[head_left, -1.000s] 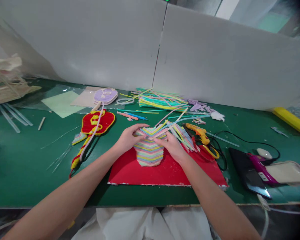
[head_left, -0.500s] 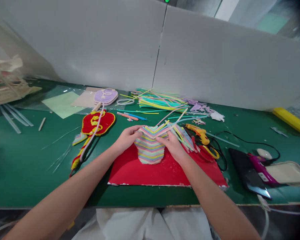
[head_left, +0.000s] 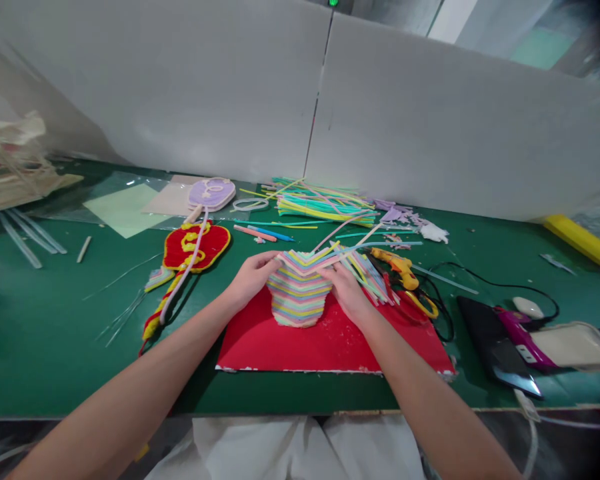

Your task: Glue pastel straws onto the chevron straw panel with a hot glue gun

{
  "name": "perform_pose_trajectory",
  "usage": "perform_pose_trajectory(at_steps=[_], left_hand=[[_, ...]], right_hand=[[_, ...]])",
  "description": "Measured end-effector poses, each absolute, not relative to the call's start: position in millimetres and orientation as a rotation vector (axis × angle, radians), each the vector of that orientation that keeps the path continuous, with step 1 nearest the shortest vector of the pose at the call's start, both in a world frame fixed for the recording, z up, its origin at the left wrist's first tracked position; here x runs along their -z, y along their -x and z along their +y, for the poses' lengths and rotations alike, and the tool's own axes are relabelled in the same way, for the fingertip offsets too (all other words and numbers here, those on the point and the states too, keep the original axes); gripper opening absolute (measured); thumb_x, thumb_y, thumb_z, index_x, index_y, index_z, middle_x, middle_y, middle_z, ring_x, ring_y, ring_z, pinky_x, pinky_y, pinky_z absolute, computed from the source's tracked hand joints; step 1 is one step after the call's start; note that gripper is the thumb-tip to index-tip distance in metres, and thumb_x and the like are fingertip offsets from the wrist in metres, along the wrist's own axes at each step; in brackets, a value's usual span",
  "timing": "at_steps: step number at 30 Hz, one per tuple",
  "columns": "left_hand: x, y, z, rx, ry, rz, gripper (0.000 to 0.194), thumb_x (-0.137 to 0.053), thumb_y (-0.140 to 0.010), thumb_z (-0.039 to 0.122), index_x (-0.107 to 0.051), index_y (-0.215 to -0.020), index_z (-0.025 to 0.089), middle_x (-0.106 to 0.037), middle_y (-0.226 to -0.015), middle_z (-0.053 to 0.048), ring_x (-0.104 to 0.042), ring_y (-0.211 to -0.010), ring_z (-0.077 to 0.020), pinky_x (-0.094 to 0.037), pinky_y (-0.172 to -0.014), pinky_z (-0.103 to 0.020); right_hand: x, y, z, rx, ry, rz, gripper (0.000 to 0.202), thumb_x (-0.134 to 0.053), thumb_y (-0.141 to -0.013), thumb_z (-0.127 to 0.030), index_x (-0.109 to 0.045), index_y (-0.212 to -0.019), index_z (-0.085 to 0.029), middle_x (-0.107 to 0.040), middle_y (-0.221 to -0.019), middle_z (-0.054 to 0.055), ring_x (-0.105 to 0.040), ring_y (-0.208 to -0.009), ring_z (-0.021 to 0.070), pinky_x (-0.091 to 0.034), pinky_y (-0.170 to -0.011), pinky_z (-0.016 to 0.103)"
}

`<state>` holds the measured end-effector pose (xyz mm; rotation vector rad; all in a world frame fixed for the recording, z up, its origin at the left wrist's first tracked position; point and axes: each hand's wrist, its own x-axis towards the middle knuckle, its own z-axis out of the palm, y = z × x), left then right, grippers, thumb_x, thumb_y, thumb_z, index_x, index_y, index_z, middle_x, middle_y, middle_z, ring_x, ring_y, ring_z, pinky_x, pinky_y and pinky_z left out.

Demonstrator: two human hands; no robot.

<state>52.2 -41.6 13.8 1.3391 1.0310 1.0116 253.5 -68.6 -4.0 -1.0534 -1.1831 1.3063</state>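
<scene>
A striped pastel piece [head_left: 300,297] of pink, yellow, green and blue strips in a zigzag pattern is held over a red board [head_left: 280,350]. My left hand [head_left: 254,277] pinches its upper left edge. At the upper right edge, my right hand [head_left: 344,288] grips it with thumb and fingers. Long loose strip ends [head_left: 375,244] stick out past my right hand toward the upper right. Cut pastel strips [head_left: 367,277] lie on the board just beyond that hand.
Bundled coloured strips [head_left: 325,203] lie at the back. A yellow glue gun [head_left: 397,263], orange-handled scissors [head_left: 423,303] and a black phone [head_left: 497,347] are on the right. Left stand out a red-and-yellow fan shape [head_left: 197,247] and a purple one [head_left: 211,193].
The striped piece has shifted slightly left. My right hand has moved a little along its upper edge, and the loose strip ends have swung lower and farther right.
</scene>
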Motion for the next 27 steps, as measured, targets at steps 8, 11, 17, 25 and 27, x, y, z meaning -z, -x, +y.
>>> perform_pose_trajectory(at_steps=[8, 11, 17, 25, 27], left_hand=[[-10, -51, -40, -0.964, -1.38, 1.029, 0.058, -0.067, -0.072, 0.057, -0.068, -0.111, 0.015, -0.072, -0.108, -0.009, -0.063, -0.105, -0.0289, -0.049, -0.089, -0.035], [-11, -51, -42, -0.917, -1.426, 1.027, 0.062, -0.069, -0.069, 0.059, -0.068, -0.111, 0.014, -0.073, -0.105, -0.009, -0.066, -0.097, -0.0276, -0.052, -0.082, -0.034], [-8, -51, -40, -0.809, -1.558, 1.01, 0.053, -0.064, -0.072, 0.058, -0.07, -0.102, 0.015, -0.075, -0.09, -0.006, -0.068, -0.083, -0.0229, -0.053, -0.071, -0.03], [0, -51, -37, -0.761, -1.831, 1.084, 0.041, -0.063, -0.073, 0.045, -0.068, -0.101, 0.015, -0.071, -0.074, -0.002, -0.065, -0.066, -0.0175, -0.05, -0.057, -0.024], [-1, -50, -37, -0.764, -1.906, 1.106, 0.04, -0.061, -0.075, 0.044, -0.068, -0.102, 0.015, -0.071, -0.076, -0.003, -0.066, -0.07, -0.019, -0.052, -0.062, -0.026]], right_hand=[[13, -257, -66, -1.291, 1.107, -1.176, 0.042, -0.057, -0.08, -0.056, -0.068, -0.103, -0.023, -0.071, -0.106, 0.001, -0.058, -0.116, 0.0213, -0.041, -0.104, 0.04], [12, -258, -66, -1.235, 1.16, -1.136, 0.048, -0.056, -0.078, -0.063, -0.067, -0.106, -0.025, -0.071, -0.106, 0.002, -0.057, -0.117, 0.0218, -0.043, -0.102, 0.04], [15, -269, -58, -1.07, 1.241, -1.018, 0.054, -0.055, -0.076, -0.066, -0.065, -0.107, -0.023, -0.072, -0.097, 0.004, -0.064, -0.1, 0.0241, -0.053, -0.086, 0.039], [7, -271, -55, -0.898, 1.264, -0.919, 0.062, -0.053, -0.08, -0.059, -0.047, -0.127, -0.02, -0.071, -0.098, 0.008, -0.068, -0.089, 0.0224, -0.056, -0.074, 0.037], [6, -274, -54, -0.81, 1.271, -0.897, 0.067, -0.052, -0.081, -0.057, -0.039, -0.134, -0.019, -0.066, -0.116, 0.011, -0.065, -0.103, 0.0227, -0.053, -0.085, 0.039]])
